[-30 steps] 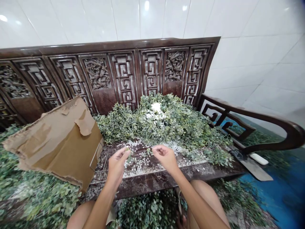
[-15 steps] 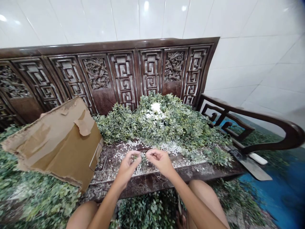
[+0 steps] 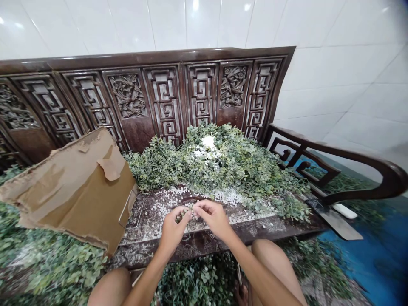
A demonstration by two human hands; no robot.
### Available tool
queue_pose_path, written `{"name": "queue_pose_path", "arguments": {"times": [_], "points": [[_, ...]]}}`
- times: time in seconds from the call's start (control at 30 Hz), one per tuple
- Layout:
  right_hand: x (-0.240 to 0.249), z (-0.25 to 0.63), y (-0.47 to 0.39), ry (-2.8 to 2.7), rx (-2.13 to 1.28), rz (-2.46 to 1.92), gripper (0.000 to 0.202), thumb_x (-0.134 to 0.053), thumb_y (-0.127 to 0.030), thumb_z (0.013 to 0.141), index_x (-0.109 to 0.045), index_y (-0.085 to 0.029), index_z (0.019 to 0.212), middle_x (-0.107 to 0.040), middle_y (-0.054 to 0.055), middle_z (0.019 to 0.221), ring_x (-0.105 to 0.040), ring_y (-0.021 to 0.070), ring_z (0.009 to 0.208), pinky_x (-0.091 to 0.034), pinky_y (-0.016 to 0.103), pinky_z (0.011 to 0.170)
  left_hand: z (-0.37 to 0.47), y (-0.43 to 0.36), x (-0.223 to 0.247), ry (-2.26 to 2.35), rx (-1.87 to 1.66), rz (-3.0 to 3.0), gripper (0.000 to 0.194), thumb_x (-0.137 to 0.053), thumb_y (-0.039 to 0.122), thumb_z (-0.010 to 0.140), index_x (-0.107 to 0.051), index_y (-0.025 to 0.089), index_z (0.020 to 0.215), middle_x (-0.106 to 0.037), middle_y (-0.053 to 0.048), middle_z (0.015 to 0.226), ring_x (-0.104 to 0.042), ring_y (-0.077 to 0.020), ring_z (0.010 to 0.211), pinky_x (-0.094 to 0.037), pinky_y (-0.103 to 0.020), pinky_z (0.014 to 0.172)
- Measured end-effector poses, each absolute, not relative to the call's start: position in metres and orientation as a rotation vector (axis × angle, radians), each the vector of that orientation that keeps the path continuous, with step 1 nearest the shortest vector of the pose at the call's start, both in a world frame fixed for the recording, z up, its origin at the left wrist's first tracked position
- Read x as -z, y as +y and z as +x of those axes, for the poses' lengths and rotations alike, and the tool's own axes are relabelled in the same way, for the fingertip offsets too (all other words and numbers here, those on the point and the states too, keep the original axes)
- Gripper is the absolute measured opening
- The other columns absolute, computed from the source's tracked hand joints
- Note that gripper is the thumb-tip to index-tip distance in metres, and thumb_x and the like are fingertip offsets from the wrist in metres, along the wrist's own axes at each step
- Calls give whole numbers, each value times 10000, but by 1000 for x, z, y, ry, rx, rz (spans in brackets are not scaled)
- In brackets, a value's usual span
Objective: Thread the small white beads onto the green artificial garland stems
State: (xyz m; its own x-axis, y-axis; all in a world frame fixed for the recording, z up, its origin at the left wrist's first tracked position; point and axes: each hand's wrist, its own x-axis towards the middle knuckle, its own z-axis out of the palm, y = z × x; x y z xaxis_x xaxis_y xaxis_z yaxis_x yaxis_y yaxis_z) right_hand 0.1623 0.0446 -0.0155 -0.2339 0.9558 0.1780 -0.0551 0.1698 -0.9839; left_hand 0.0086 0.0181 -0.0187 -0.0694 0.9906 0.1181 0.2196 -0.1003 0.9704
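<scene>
Left hand (image 3: 174,224) and right hand (image 3: 215,217), thumbs and forefingers nearly closed, are pinching a small leafy sprig (image 3: 190,208) between them. Wooden bench (image 3: 207,241), below, is bearing scattered white discs (image 3: 228,197).

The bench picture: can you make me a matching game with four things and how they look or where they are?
Things:
1. left hand and right hand
2. leafy pile beyond them
3. cardboard
4. tiled wall

Clues:
A. white, behind the bench
B. brown with torn edges
C. close together, at a small green sprig
D. green, heaped on the bench

Pairs: 1-C, 2-D, 3-B, 4-A
</scene>
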Motion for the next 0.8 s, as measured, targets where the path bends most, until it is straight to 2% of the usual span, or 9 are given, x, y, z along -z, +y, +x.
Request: {"name": "queue_pose_path", "arguments": {"times": [0.17, 0.37, 0.8], "points": [[16, 160, 43, -1412, -1265, -929, 183, -655, -360, 807, -718, -189, 794, -668, 15, 688, -617, 159, 654, -518, 284, 670, 9, 16, 18, 1449, -1191, 1477, 248, -582, 376, 835, -743, 214, 930, -712, -30, 775, -615, -204, 699, -448, -275, 684], [14, 159, 41, -1426, -1203, -953, 188, -634, -348, 822, -733, -188, 834, -681, 27, 706, -633, 166, 679, -527, 283, 683, 10, 13, 11, 1454, -1226, 1564, 241, -549, 370, 847, -717, 203, 804, -667, -14, 707, -591, -195, 695, -430, -250, 669], [24, 151, 38, -1398, -1168, -982, 154, -631, -298, 823, -717, -178, 779, -680, 28, 712, -625, 157, 665, -506, 260, 655, 5, 15, 13, 1452, -1135, 1713, 236, -502, 306, 871, -657, 177, 748, -655, -5, 711, -594, -171, 718, -435, -243, 676]]}}
